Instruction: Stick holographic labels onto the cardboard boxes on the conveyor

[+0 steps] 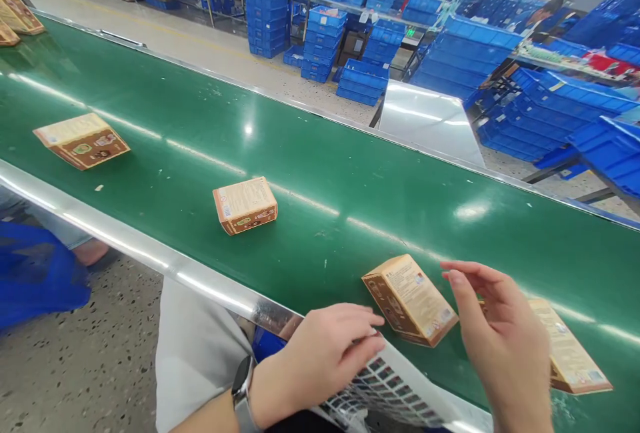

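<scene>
A small brown and cream cardboard box [413, 299] lies on the green conveyor belt [310, 253], between my two hands. My left hand [335, 343] is just left of this box, over the edge of a white plastic basket [400, 386]; its fingers are loosely bent with a gap to the thumb, and nothing shows in them. To the right of the box, my right hand [505, 333] hovers with curved fingers, thumb apart from the fingertips. Behind it lies another such box [570, 346], partly hidden by the hand.
Further left on the belt are two more boxes, one nearer [246, 205] and one farther [83, 141]. More boxes [20, 16] sit at the far left. A metal rail [210, 293] borders the belt. Stacked blue crates [267, 6] and a person [543, 16] are beyond it.
</scene>
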`<state>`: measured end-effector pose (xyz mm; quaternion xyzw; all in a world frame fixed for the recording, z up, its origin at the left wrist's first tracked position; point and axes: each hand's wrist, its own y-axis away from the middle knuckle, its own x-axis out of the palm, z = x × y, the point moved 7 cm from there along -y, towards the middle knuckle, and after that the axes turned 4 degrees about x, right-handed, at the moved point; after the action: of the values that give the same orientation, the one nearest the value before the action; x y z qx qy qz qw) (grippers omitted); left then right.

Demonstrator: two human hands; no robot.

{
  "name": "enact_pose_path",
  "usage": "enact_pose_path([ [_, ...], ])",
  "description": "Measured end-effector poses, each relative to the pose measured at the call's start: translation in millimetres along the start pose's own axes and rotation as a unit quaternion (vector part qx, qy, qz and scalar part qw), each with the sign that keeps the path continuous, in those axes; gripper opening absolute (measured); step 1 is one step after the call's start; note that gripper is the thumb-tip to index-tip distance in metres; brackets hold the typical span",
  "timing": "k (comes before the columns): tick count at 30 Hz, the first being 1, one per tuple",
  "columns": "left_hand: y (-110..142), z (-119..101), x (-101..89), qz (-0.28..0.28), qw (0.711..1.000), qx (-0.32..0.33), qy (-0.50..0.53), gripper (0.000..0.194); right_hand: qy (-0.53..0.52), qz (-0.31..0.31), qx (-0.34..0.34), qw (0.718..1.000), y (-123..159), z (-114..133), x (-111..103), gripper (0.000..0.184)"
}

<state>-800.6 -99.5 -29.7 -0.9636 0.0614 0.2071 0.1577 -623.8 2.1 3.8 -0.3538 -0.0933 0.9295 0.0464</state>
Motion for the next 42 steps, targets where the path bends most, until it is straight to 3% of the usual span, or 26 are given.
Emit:
enact_pose_path([
  [3,13.5,16.5,-16.6,-0.037,0.984,-0.163,0.059,0.039,-0.007,0.131,-0.126,0.983,26.9,39.4,18.7,0.022],
  [5,19.2,19.2,-23.6,-0.062,0.974,-0.196,0.099,0.041,-0.040,0.207,-0.211,0.954,46.0,64.5,38.2,0.016],
  [8,25.6,21.1,-32.1,-0.104,0.964,-0.206,0.136,0.041,-0.074,0.253,-0.267,0.927,57.7,85.0,61.4,0.012],
  [14,36.2,23.8,-33.5,-0.080,0.952,-0.244,0.167,0.026,-0.060,0.243,-0.360,0.899,53.7,97.1,79.0,0.014],
  [18,37.9,31.1,-34.7,-0.110,0.940,-0.270,0.179,0.024,-0.051,0.188,-0.433,0.880,59.8,104.9,82.7,0.016],
  [20,38.4,36.9,-34.5,-0.124,0.932,-0.282,0.189,0.024,-0.072,0.191,-0.443,0.873,62.6,107.8,83.7,0.017],
  [22,39.6,42.1,-35.4,-0.132,0.929,-0.289,0.191,0.022,-0.109,0.230,-0.414,0.874,60.0,107.2,86.1,0.014],
  [25,43.3,47.1,-37.5,-0.126,0.930,-0.294,0.183,0.021,-0.175,0.288,-0.257,0.906,38.6,91.4,97.8,0.008],
  [27,46.2,48.2,-37.7,-0.110,0.932,-0.297,0.178,0.024,-0.205,0.301,-0.122,0.923,21.4,73.3,114.4,0.022],
  [29,48.2,47.1,-36.4,-0.087,0.935,-0.298,0.173,0.025,-0.212,0.309,-0.036,0.926,9.4,60.6,136.2,0.043],
  [32,48.8,42.7,-33.1,-0.048,0.939,-0.294,0.170,0.021,-0.214,0.317,-0.012,0.924,-2.9,59.9,167.4,0.060],
  [36,50.4,38.5,-34.9,-0.025,0.942,-0.305,0.140,0.020,-0.257,0.342,-0.001,0.904,-14.6,71.8,192.6,0.068],
  [39,50.4,34.6,-45.8,-0.039,0.957,-0.281,0.064,0.020,-0.308,0.330,0.055,0.891,-25.8,73.6,194.3,0.066],
  [42,47.5,27.7,-60.6,-0.080,0.976,-0.200,-0.025,0.017,-0.336,0.280,0.097,0.894,-36.3,71.6,184.8,0.051],
])
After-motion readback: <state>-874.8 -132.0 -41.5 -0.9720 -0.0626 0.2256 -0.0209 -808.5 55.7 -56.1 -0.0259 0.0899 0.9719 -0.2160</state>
